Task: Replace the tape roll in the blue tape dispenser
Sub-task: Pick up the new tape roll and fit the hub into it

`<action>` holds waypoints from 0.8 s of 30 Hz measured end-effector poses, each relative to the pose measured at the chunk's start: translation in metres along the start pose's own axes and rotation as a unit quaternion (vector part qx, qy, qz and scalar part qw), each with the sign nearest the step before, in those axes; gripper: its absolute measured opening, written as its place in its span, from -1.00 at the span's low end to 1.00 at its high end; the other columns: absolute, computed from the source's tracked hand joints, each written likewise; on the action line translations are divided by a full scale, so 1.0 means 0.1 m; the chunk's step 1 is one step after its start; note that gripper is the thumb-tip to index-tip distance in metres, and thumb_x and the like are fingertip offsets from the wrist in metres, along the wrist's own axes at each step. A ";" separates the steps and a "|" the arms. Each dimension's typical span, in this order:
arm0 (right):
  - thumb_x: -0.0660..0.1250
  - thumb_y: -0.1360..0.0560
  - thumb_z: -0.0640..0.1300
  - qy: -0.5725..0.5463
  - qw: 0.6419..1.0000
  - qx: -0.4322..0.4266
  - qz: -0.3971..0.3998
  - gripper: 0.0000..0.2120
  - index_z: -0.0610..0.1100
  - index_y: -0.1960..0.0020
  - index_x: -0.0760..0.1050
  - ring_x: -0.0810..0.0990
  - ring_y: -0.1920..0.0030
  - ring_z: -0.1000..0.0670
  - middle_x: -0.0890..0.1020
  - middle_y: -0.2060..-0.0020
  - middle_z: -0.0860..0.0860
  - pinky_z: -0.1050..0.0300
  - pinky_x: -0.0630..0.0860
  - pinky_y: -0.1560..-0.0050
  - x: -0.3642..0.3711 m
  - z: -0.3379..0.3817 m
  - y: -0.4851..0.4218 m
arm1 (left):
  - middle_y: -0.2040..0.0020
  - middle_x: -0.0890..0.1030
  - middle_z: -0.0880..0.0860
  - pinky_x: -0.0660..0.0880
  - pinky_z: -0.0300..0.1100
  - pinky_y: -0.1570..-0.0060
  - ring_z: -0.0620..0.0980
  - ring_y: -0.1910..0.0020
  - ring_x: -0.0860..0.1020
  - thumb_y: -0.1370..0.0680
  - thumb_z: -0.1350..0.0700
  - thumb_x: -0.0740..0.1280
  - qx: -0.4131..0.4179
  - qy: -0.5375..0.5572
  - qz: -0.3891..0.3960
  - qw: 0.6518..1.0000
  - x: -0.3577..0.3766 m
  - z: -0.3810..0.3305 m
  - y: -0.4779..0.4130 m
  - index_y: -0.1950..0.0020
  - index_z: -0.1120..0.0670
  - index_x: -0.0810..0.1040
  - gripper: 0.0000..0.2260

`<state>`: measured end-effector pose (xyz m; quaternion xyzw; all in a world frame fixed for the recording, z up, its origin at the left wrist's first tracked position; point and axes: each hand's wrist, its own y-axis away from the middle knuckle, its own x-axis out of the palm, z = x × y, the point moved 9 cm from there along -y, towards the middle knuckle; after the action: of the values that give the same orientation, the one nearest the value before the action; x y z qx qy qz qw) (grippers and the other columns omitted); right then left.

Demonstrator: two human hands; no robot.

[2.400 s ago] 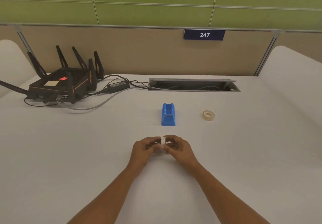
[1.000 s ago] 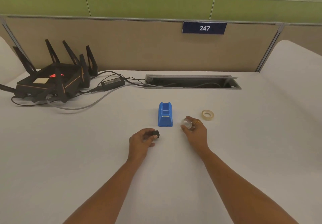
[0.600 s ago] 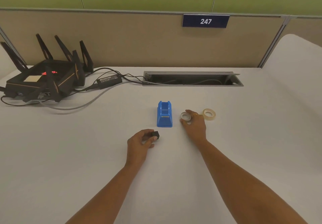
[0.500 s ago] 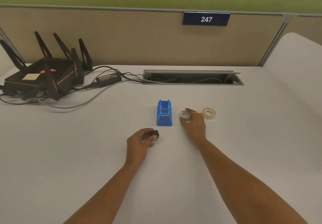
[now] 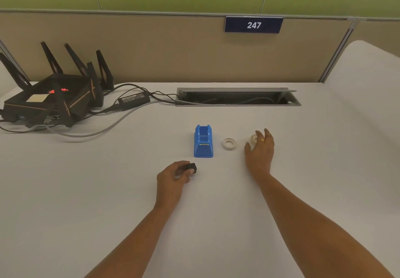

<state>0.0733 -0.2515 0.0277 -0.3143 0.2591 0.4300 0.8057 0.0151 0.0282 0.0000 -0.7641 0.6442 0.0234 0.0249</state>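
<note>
The blue tape dispenser (image 5: pixel 203 141) stands on the white desk (image 5: pixel 108 191), its cradle holding no roll. A thin white tape ring (image 5: pixel 229 143) lies flat just right of it. Further right a yellowish tape roll (image 5: pixel 253 137) lies on the desk, mostly hidden behind my right hand (image 5: pixel 259 150), whose fingers are spread over it; I cannot tell if they touch it. My left hand (image 5: pixel 173 177) rests on the desk in front of the dispenser, pinching a small black hub (image 5: pixel 191 168) between thumb and fingers.
A black router (image 5: pixel 54 98) with upright antennas sits at the back left, with a power brick (image 5: pixel 133 99) and cables trailing across the desk. An open cable slot (image 5: pixel 238 97) runs along the back. A beige partition with a "247" sign stands behind.
My hands separated the ring from the black hub. My right hand set the white ring down beside the dispenser and moved right over the yellowish roll. My left hand stays put with the hub.
</note>
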 end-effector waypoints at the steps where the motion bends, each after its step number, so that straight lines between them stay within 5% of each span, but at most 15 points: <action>1: 0.23 -0.51 -0.19 0.012 1.000 0.005 0.020 -0.53 -0.21 -0.39 0.24 0.08 -0.47 -0.13 0.16 -0.46 -0.15 -0.04 0.08 -0.47 0.02 -0.04 -0.02 | 0.12 0.63 0.08 0.58 -0.38 0.27 -0.05 0.15 0.60 -0.43 0.30 0.38 -0.001 0.001 0.001 1.000 0.00 0.00 0.00 0.02 0.10 0.58 -0.83; 6: 0.13 -0.57 -0.13 0.081 0.991 -0.006 0.103 -0.55 -0.19 -0.43 0.16 0.02 -0.49 -0.14 0.12 -0.48 -0.17 -0.07 0.00 -0.48 0.16 -0.08 -0.08 | 0.13 0.63 0.06 0.58 -0.38 0.27 -0.09 0.15 0.60 -0.43 0.30 0.38 -0.003 0.003 0.002 1.000 0.00 0.00 0.00 0.03 0.10 0.58 -0.83; 16: 0.20 -0.53 -0.22 -0.007 0.998 0.019 0.061 -0.58 -0.23 -0.37 0.26 0.21 -0.37 -0.14 0.33 -0.35 -0.15 -0.02 0.28 -0.33 0.03 -0.05 0.15 | 0.11 0.63 0.10 0.59 -0.36 0.26 -0.04 0.16 0.61 -0.43 0.30 0.38 0.001 0.010 0.003 1.000 0.00 -0.02 0.01 0.04 0.07 0.58 -0.82; 24: 0.26 -0.51 -0.10 -0.224 0.969 0.073 0.075 -0.57 -0.16 -0.34 0.32 0.39 -0.29 -0.07 0.39 -0.31 -0.07 0.16 0.29 -0.25 -0.06 0.13 0.65 | 0.06 0.64 0.08 0.51 -0.02 -0.14 0.03 0.06 0.60 -0.43 0.27 0.38 -0.006 0.003 0.010 1.000 -0.05 -0.04 0.09 0.00 0.07 0.58 -0.82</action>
<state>0.0164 -0.2167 0.0217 -0.1301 0.1261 0.5288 0.8292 0.0053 0.0315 0.0045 -0.7579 0.6516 0.0252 0.0177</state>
